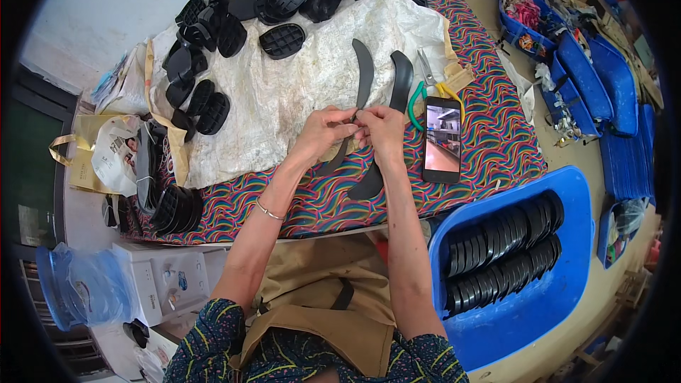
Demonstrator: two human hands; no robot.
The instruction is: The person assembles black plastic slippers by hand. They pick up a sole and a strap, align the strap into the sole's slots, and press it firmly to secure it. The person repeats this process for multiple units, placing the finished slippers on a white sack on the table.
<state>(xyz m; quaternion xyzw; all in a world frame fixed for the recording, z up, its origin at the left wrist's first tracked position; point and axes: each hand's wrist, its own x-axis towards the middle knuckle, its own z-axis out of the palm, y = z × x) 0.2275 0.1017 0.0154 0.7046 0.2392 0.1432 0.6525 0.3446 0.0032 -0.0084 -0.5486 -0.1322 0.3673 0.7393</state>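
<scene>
My left hand (323, 131) and my right hand (381, 130) meet over the table, fingertips pinched together on the middle of a long curved black strip (364, 71). That strip runs from the white sack cloth (284, 99) down under my hands. A second curved black strip (401, 81) lies just right of it, and its lower end (367, 184) shows below my right hand. What exactly sits between my fingertips is too small to tell.
Several ribbed black oval parts (282, 40) lie scattered on the white cloth. A phone (442, 140) with a lit screen and green-handled pliers (424, 81) lie to the right. A blue tub (528, 298) of stacked black parts stands lower right. The tablecloth (489, 128) is multicoloured.
</scene>
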